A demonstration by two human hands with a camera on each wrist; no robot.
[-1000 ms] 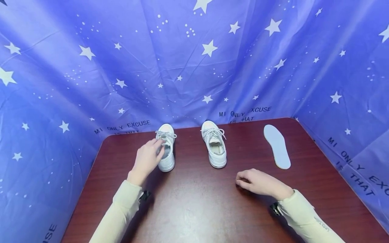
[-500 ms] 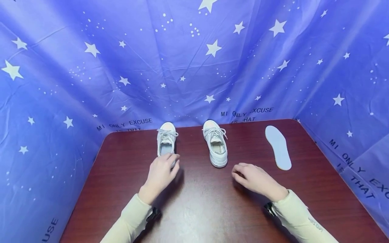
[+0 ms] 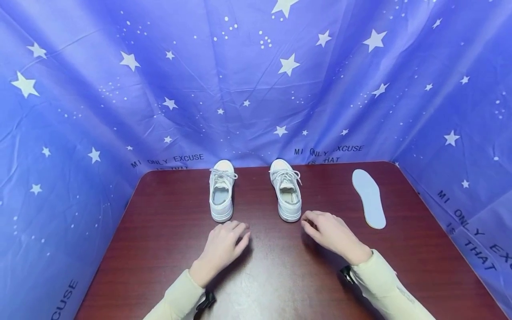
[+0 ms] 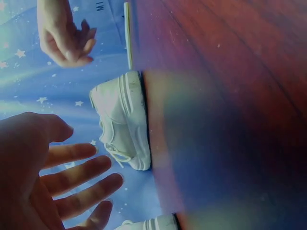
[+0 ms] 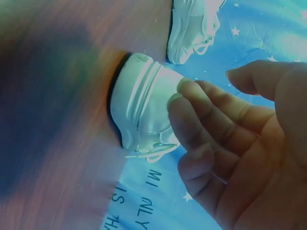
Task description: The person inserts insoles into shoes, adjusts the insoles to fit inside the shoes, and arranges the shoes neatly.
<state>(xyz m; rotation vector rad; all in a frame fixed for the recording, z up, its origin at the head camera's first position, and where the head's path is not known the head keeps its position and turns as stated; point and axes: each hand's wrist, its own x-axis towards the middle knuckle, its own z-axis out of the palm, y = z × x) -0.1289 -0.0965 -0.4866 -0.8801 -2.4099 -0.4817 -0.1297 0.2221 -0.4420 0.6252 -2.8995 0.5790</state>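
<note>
Two white lace-up sneakers stand upright on a dark red-brown wooden table, toes toward the starred curtain, set apart from each other. The left sneaker has a pale blue-grey lining along its footbed; the right sneaker shows a beige interior. The loose white insole lies flat near the right side of the table, well apart from both shoes, its broader end apparently facing away. The left hand is empty, fingers extended and spread, just short of the left sneaker's heel. The right hand is also empty, fingers loosely bent, beside the right sneaker's heel; the left wrist view shows a gap between them. Assessment: the work appears to be insole fitting, with the right sneaker presumably outstanding. Recommended practice: lift the insole by its narrow heel end, since a flat piece offers little edge to a flat grasp; steady the sneaker at the heel with the left hand; part the tongue and laces, and feed the broad end in first. Principal risks, in this judgement, are a buckled front and a folded heel edge; press both flat with straight fingers.
</note>
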